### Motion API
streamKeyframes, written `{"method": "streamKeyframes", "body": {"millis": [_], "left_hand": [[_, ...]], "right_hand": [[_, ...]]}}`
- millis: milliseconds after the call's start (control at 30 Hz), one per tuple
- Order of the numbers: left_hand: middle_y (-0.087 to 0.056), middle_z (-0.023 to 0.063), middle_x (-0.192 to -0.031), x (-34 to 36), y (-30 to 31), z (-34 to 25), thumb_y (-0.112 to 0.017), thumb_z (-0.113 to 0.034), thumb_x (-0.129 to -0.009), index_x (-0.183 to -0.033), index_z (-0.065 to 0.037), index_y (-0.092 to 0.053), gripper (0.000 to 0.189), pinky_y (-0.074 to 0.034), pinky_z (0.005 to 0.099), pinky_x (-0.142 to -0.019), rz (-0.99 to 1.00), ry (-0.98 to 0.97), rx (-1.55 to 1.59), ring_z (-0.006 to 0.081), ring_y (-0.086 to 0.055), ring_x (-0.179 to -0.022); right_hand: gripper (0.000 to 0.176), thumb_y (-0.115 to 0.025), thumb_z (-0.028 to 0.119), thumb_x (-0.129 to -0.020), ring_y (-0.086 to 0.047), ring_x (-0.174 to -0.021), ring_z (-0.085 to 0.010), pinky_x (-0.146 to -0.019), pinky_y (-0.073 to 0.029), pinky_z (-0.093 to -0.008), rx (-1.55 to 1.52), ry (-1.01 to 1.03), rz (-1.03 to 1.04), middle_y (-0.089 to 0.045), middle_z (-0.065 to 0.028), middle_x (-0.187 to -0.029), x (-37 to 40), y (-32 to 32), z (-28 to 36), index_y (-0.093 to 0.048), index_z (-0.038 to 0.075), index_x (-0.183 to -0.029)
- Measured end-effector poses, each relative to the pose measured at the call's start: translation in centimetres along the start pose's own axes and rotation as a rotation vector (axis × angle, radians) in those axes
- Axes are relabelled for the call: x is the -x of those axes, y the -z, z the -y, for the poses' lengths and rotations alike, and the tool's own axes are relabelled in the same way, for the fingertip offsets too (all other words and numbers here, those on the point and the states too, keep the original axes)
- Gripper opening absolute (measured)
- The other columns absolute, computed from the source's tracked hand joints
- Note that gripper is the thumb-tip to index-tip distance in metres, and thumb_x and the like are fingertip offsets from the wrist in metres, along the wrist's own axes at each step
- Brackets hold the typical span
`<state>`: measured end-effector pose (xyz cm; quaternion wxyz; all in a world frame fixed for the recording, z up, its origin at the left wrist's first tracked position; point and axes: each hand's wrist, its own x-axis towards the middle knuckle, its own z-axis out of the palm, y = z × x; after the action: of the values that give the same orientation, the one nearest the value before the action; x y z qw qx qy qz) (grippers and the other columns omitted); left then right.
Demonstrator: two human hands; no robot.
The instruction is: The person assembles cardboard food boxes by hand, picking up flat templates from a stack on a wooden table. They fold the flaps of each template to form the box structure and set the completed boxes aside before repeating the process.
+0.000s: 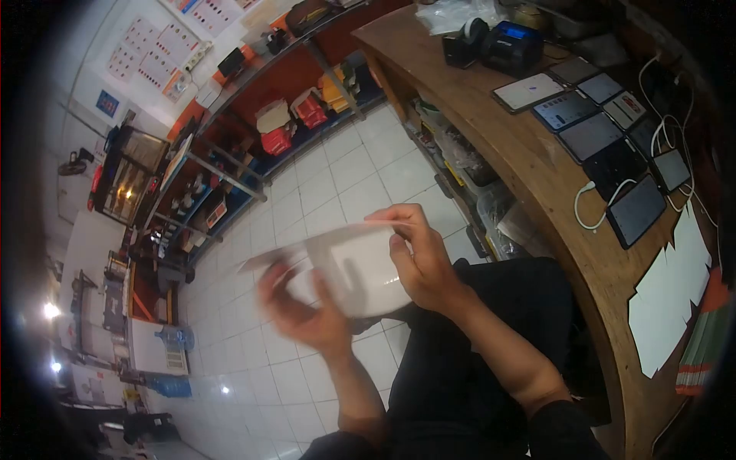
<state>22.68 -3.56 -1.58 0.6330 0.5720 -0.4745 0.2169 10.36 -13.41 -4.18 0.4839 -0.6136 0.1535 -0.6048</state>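
A thin white sheet (368, 264), curved and glossy, is held up in front of my lap. My right hand (420, 257) pinches its right edge between thumb and fingers. My left hand (303, 307) is at the sheet's lower left, blurred by motion, with its fingers spread and curved near the sheet. Whether the left fingers touch the sheet cannot be told.
A wooden table (491, 138) on the right bears several phones (636, 208), white cables, a black device (512, 47) and a jagged white sheet (671, 295). Shelves (307, 100) with red and yellow packets stand ahead. White floor tiles lie below.
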Motion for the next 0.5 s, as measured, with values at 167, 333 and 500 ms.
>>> {"method": "streamKeyframes", "body": {"millis": [167,333,500], "left_hand": [[-0.048,0.0179,-0.136,-0.9,0.5,-0.5,-0.067,-0.003,-0.091,-0.146,-0.002,-0.029,0.067,-0.044,0.0409,-0.103,-0.118,0.524,0.275,0.0273,-0.052,-0.122],[-0.042,0.0231,-0.147,1.3,-2.0,0.6,-0.058,-0.011,-0.098,-0.150,-0.002,-0.032,0.059,-0.039,0.0479,-0.109,0.103,0.203,-0.243,0.0349,-0.044,-0.136],[-0.049,0.0185,-0.147,1.2,-1.7,-0.4,-0.055,-0.003,-0.095,-0.138,-0.007,-0.056,0.043,-0.042,0.0470,-0.107,0.830,-0.223,-0.407,0.0353,-0.045,-0.137]], "right_hand": [[0.033,-0.060,0.019,-0.097,-0.063,-0.072,-0.0191,-0.065,-0.047,-0.0358,-0.135,-0.296,0.271,-0.064,-0.0142,-0.079,0.2,0.4,-0.5,-0.048,-0.002,-0.119],[0.058,-0.065,0.017,-0.092,-0.062,-0.068,-0.0218,-0.064,-0.047,-0.0371,-0.071,-0.364,0.031,-0.064,-0.0174,-0.078,0.7,-0.6,-1.4,-0.038,0.001,-0.141],[0.070,-0.060,0.016,-0.094,-0.064,-0.074,-0.0395,-0.074,-0.049,-0.0489,0.159,-0.560,0.123,-0.064,-0.0214,-0.074,-0.1,1.3,0.3,-0.021,0.003,-0.150]]}}
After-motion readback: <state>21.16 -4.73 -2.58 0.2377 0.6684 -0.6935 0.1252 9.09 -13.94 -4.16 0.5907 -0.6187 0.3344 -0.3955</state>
